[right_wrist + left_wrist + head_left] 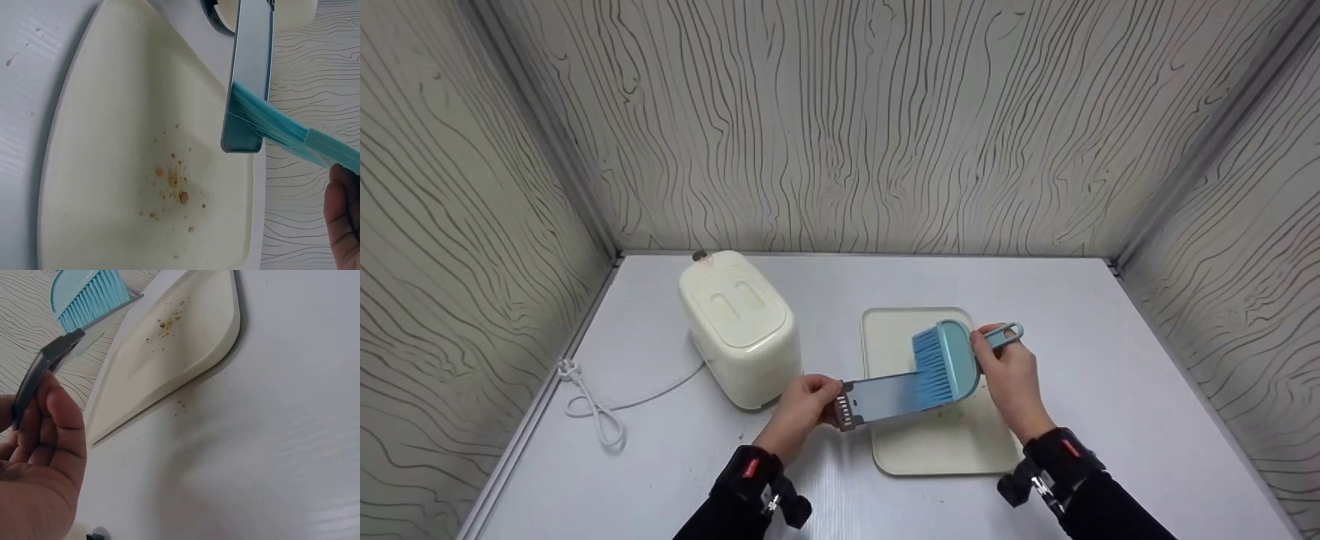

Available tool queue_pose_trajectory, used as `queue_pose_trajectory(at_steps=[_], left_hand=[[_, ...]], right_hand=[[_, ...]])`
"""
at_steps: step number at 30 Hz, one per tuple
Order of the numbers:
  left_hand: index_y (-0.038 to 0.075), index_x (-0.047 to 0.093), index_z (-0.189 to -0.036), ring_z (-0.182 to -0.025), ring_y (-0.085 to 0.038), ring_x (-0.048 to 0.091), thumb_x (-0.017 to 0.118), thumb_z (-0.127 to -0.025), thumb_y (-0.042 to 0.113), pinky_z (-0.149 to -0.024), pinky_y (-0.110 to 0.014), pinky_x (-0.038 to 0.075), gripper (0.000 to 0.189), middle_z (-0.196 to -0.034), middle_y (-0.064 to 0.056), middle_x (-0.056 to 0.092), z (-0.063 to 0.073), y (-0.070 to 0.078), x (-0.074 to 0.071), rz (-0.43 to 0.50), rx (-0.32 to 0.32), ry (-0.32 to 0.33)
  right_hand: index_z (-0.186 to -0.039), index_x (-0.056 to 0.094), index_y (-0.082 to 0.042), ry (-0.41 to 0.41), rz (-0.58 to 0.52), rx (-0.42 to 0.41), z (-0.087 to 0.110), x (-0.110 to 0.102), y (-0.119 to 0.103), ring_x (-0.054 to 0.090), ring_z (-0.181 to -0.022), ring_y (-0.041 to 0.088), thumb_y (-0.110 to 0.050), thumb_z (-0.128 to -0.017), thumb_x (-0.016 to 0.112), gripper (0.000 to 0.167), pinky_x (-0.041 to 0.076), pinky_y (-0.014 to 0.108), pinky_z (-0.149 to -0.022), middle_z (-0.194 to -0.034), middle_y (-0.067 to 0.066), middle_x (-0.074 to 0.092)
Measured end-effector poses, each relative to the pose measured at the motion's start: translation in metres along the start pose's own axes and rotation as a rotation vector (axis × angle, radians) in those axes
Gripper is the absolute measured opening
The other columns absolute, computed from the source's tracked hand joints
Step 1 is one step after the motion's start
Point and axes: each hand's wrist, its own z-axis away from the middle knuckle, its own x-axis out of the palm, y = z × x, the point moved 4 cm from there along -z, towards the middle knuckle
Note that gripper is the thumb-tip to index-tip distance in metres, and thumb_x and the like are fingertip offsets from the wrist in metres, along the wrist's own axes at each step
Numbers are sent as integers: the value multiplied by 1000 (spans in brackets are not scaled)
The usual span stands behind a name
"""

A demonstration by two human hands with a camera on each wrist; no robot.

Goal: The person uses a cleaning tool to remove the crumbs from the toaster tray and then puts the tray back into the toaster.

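Observation:
My left hand (pixel 801 411) pinches the dark slotted end of a flat metal crumb tray (pixel 881 399), held tilted above a cream serving tray (pixel 915 454). By its handle, a light-blue hand brush (pixel 962 360) is gripped in my right hand (pixel 1014 384). The brush's bristles (pixel 261 118) touch the far end of the crumb tray's surface. Brown crumbs (pixel 173 180) lie scattered on the serving tray below, as the right wrist view shows. In the left wrist view the fingers (pixel 64 410) curl at the crumb tray's dark end.
A cream toaster (pixel 746 330) stands left of the serving tray, its top covered by a lid. Its white cord (pixel 600 409) lies bundled at the far left. A few crumbs (pixel 181 406) dot the white table (pixel 645 480). Patterned panels (pixel 840 127) wall in the back and sides.

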Motion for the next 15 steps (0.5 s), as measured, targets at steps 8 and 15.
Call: queue_pose_trajectory(at_steps=[8, 15], left_hand=[[-6, 64, -105, -72, -13, 63, 56, -104, 14, -69, -26, 55, 21, -87, -7, 67, 1, -1, 0, -11, -2, -3], [-6, 65, -104, -71, -13, 63, 57, -104, 14, -68, -26, 56, 21, -86, -7, 66, 2, -1, 1, -14, 12, 4]], right_hand=[[-117, 59, -4, 41, 62, -13, -2, -13, 11, 57, -90, 19, -42, -107, 50, 40, 49, 20, -74, -103, 13, 65], [-115, 60, -3, 83, 90, -23, -1, -20, 17, 57, -84, 18, -36, -107, 51, 35, 48, 21, -69, -98, 12, 65]])
